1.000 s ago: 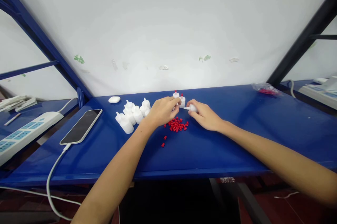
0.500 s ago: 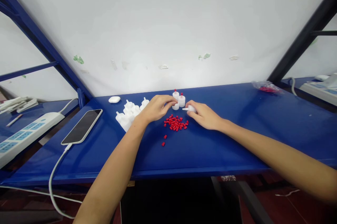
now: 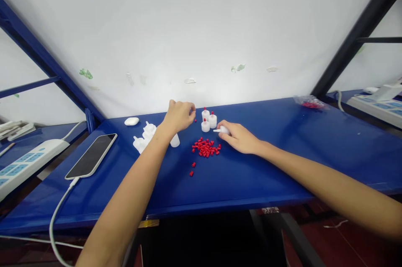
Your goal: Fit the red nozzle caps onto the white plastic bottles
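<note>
White wall (image 3: 194,28) behind blue table (image 3: 245,179)

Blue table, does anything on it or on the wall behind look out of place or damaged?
Two red caps lie apart from the main pile, on its near side, like strays. The wall has patchy marks that look like surface damage.

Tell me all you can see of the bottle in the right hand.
The bottle looks like whitish plastic, with a slim, tapering nozzle that carries no red cap. It lies roughly sideways in the right hand, nozzle pointing left, near three capped bottles. The grip hides much of its body; whether it touches the table is unclear.
</note>
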Tool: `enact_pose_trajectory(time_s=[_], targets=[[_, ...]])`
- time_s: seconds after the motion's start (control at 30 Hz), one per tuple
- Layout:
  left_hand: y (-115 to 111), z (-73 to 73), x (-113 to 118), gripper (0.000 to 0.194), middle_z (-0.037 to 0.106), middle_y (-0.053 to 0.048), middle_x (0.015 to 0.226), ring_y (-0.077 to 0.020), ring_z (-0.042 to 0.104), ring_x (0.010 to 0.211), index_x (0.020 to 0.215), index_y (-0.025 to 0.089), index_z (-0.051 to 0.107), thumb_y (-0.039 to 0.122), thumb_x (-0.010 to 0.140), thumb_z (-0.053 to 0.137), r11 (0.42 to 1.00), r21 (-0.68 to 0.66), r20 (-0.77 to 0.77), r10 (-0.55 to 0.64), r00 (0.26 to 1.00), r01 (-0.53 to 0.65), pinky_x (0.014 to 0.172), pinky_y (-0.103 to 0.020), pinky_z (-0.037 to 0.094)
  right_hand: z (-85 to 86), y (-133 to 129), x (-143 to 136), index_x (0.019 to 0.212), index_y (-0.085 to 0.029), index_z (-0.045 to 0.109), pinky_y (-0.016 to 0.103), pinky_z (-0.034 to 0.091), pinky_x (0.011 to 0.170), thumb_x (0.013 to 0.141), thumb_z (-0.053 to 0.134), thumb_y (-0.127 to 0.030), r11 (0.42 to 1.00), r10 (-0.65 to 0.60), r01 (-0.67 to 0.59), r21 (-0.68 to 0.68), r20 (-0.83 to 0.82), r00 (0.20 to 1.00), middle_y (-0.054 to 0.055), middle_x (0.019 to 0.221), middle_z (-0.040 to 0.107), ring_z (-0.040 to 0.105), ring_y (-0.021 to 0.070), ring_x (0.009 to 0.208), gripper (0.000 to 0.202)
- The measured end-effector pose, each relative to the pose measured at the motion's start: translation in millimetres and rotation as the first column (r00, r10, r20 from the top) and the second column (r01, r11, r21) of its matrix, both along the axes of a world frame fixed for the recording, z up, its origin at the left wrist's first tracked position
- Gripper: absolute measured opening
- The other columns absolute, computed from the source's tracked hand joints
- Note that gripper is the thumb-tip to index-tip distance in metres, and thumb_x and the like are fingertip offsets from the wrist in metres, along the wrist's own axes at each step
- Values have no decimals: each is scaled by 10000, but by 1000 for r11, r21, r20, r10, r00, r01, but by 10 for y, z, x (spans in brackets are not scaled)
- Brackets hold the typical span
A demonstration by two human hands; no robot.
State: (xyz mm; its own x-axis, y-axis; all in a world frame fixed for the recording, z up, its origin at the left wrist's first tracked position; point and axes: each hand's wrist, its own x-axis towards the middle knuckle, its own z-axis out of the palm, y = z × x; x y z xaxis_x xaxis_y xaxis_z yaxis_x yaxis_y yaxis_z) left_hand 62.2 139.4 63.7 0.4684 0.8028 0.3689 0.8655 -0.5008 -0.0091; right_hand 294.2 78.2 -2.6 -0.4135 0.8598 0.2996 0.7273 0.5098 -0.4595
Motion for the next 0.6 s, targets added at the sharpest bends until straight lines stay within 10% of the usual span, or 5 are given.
enact_pose_trajectory(time_s=[0.33,0.6], targets=[[494,-352,240,102,726,-147,815,-253,719,779,854,132,704,193,772,703,962,-216,-171,134,976,-169,710,-312,547,4,-8,-2,1058,-211,587,303,374,656,943,477,-325,1000,0,0,5,25,1000,34,840,671,586,206,717,195],[384,-206,211,86,726,-142,802,-302,704,866,778,140,715,197,713,719,976,-172,-166,101,981,-130,866,-424,517,-42,26,16,1071,-190,544,322,418,719,971,407,-314,1000,-11,14,25,-133,991,65,932,651,593,211,793,211]])
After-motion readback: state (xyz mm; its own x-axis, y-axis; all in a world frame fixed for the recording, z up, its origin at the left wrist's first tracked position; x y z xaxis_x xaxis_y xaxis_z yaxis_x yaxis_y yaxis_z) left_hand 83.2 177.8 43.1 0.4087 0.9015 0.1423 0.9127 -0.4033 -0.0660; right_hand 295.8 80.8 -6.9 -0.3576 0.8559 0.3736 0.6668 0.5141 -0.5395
